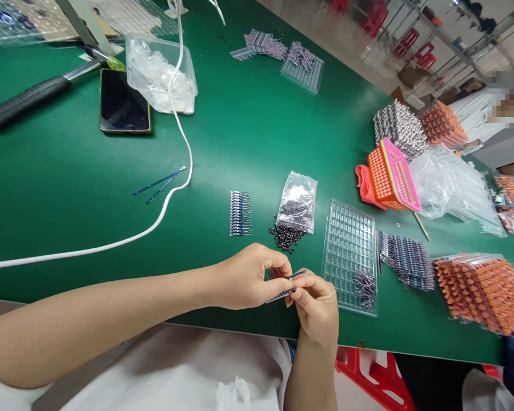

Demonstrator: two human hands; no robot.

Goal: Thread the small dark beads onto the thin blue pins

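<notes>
Close together near the table's front edge, my left hand [251,278] and my right hand [319,305] both pinch a strip of small blue circuit boards [281,295]. Fingers cover much of it, and any smaller part between the fingertips is hidden. A similar board strip with thin wire legs [240,214] lies beyond my left hand. Past my fingertips, a pile of tiny dark beadlike parts [286,237] spills from a clear plastic bag [297,201]. Right of my right hand is a clear compartment tray [349,245] with loose leaded parts [365,289] at its near corner.
Stacked board strips [406,260] and orange parts [482,291] lie to the right, near a pink and orange basket [392,174]. A white cable [154,225] crosses the left side, by a phone [125,103], a hammer [34,100] and a plastic tub [163,74].
</notes>
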